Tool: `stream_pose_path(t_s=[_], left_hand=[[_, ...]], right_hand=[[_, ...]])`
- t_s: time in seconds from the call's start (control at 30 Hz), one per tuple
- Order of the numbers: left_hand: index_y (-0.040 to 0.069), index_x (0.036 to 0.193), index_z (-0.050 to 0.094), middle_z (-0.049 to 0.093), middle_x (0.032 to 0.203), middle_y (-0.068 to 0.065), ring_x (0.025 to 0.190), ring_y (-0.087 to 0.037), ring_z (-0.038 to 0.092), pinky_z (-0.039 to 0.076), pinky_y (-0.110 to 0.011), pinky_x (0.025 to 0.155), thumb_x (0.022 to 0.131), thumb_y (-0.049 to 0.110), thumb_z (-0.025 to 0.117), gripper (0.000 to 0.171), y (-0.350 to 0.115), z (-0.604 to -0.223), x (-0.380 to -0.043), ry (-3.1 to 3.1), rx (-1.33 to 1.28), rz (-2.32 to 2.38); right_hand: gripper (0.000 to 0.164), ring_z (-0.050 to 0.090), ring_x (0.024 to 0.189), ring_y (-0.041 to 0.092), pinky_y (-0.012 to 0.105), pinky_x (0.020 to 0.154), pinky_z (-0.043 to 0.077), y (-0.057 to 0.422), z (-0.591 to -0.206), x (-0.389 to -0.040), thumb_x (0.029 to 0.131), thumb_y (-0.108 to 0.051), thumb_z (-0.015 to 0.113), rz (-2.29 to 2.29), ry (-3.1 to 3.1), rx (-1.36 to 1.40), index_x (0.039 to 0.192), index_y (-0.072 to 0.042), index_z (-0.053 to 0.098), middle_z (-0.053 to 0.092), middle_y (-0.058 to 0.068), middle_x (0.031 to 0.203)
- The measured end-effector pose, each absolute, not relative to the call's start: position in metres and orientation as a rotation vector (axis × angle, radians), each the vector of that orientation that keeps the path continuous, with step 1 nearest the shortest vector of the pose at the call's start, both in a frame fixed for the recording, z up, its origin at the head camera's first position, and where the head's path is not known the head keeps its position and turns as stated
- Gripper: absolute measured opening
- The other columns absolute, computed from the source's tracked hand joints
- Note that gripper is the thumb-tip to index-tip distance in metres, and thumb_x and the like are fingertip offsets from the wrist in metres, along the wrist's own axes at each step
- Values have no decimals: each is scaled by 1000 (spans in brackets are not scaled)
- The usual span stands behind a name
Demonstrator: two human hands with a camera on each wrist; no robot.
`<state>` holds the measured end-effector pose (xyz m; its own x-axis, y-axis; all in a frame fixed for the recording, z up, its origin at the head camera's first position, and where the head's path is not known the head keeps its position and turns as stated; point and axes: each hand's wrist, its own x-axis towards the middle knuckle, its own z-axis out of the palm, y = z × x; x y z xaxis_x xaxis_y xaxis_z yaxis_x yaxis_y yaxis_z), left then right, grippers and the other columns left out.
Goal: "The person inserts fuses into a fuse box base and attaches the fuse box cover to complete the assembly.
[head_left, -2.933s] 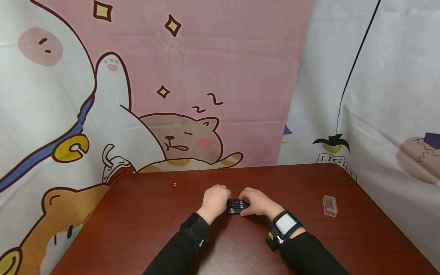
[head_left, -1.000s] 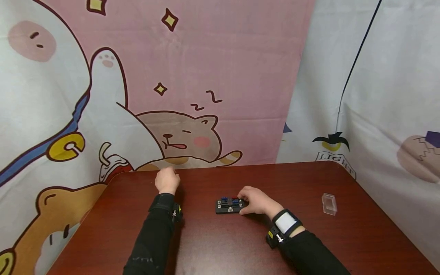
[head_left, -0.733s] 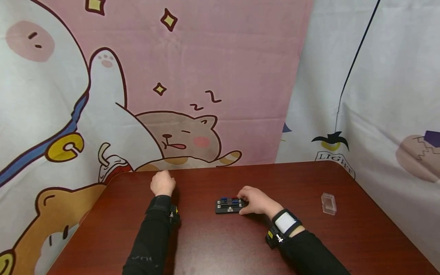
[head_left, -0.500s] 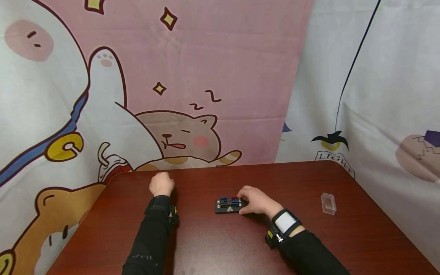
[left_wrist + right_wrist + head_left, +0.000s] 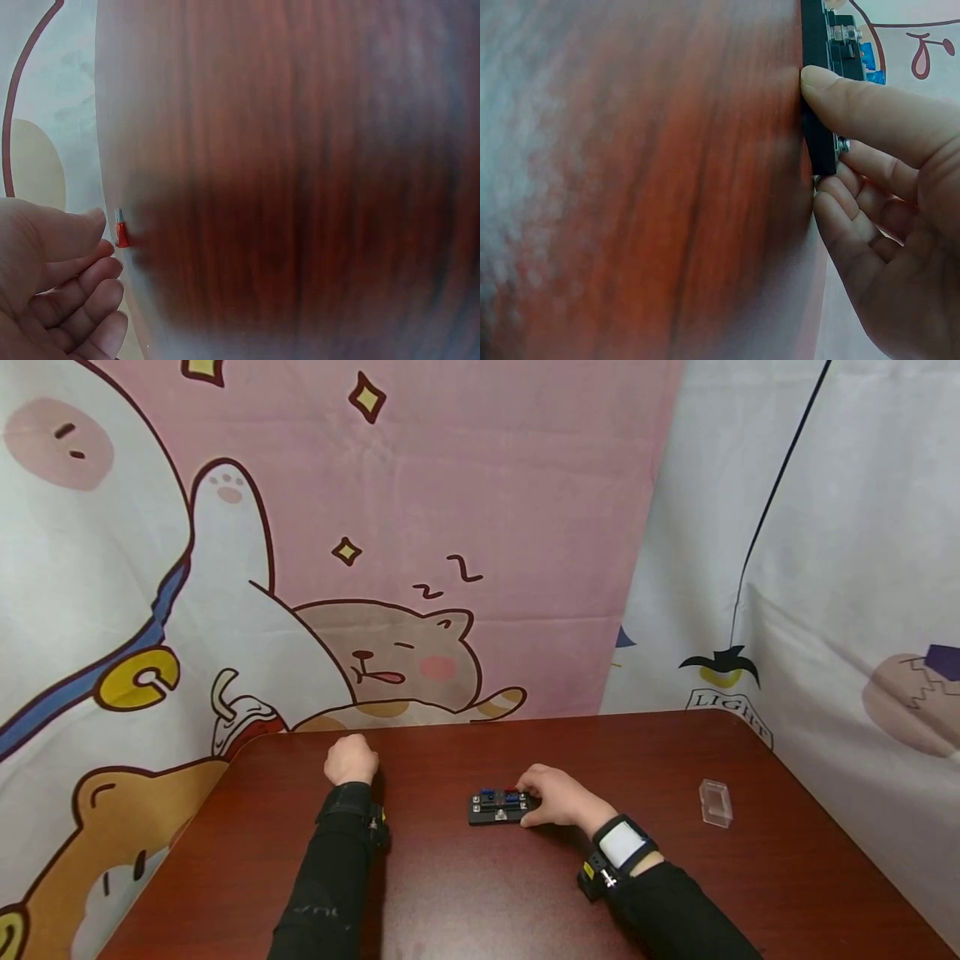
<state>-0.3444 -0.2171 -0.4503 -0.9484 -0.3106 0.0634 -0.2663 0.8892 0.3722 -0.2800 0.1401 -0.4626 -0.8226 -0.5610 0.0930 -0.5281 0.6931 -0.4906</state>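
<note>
Left hand: loosely curled, nothing visibly pinched
Red piece: just beside left fingertips, within reach
Right hand: pinching end of black block on desk, probably steadying
Clear box: far right, probably set aside

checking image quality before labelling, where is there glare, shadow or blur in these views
Head: glare on the near middle of the table; left wrist: dark shadow beside the left hand; right wrist: whitish glare at left, table grain blurred, the right hand sharper.
</note>
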Motion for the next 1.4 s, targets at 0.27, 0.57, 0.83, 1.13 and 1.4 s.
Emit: stream_pose_path(t_s=[0.27, 0.57, 0.83, 1.13, 1.4], left_hand=[[-4, 105, 71, 65, 106, -28, 94, -45, 62, 52, -55, 74, 91, 11, 62, 22, -215, -450, -346, -2926, 484, -560], [-3, 104, 71, 65, 107, -28, 93, -44, 63, 52, -55, 73, 89, 6, 61, 20, -213, -451, -348, -2932, 523, -611], [-5, 109, 69, 63, 114, -29, 99, -45, 61, 51, -55, 78, 90, 6, 60, 24, -210, -448, -346, -2987, 573, -629], [-5, 108, 69, 64, 110, -29, 94, -44, 62, 52, -56, 75, 89, 8, 62, 24, -208, -449, -345, -2994, 557, -628], [-4, 107, 70, 64, 111, -28, 94, -43, 61, 51, -55, 78, 89, 9, 63, 23, -209, -452, -347, -3049, 541, -622]], right_hand=[[42, 61, 93, 22, 42, 84, 51, 139, -461, -282, 73, -19, 89, -786, 2837, -904, 106, -6, 68, 60, 3, 102], [41, 60, 93, 22, 42, 84, 51, 140, -460, -281, 73, -18, 88, -797, 2834, -899, 106, -6, 67, 60, 3, 102], [41, 59, 92, 21, 42, 84, 50, 140, -460, -281, 73, -19, 89, -790, 2839, -900, 105, -6, 67, 60, 3, 102], [42, 60, 93, 21, 41, 85, 51, 140, -462, -282, 73, -19, 89, -795, 2831, -898, 107, -6, 67, 60, 2, 103], [43, 59, 92, 20, 41, 84, 51, 140, -464, -282, 72, -20, 89, -796, 2833, -898, 106, -6, 67, 60, 2, 101]])
